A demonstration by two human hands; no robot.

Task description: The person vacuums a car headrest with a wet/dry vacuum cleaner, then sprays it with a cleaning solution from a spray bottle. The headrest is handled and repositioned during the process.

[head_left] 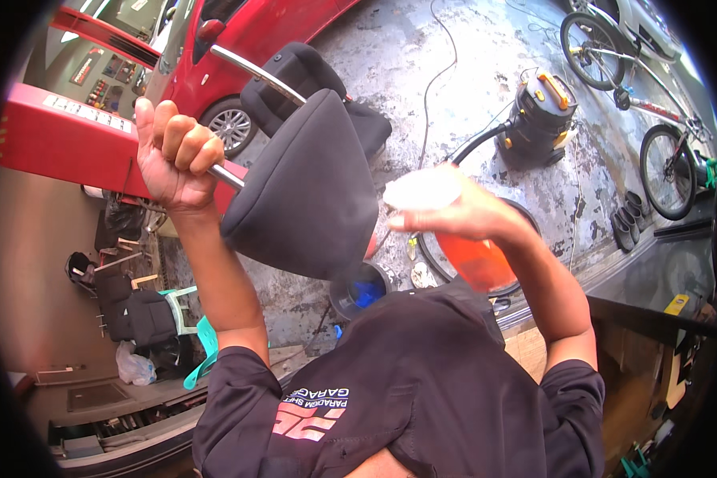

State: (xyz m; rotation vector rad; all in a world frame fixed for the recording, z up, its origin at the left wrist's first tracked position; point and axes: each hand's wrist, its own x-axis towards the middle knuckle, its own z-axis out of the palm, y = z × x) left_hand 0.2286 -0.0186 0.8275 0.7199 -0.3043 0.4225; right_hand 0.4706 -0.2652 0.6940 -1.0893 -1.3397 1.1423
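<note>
My left hand (179, 155) is closed around one metal post of a dark grey fabric car headrest (311, 187) and holds it up in front of me. The headrest's other post (255, 73) sticks out toward the red car, with nothing gripping it. Just right of the headrest's cushion, my right hand (478, 209) is raised, its fingers smeared by motion. A white, pad-like thing (421, 190) sits in that hand; blur hides its exact kind. A small gap shows between the white thing and the headrest.
Below my hands stand a dark bucket (341, 301) with something blue inside and an orange bucket (474, 259). A car seat (291, 84) lies beside the red car (267, 36). A wet-dry vacuum (534, 127) and a bicycle (653, 107) stand right. A red beam (72, 131) is left.
</note>
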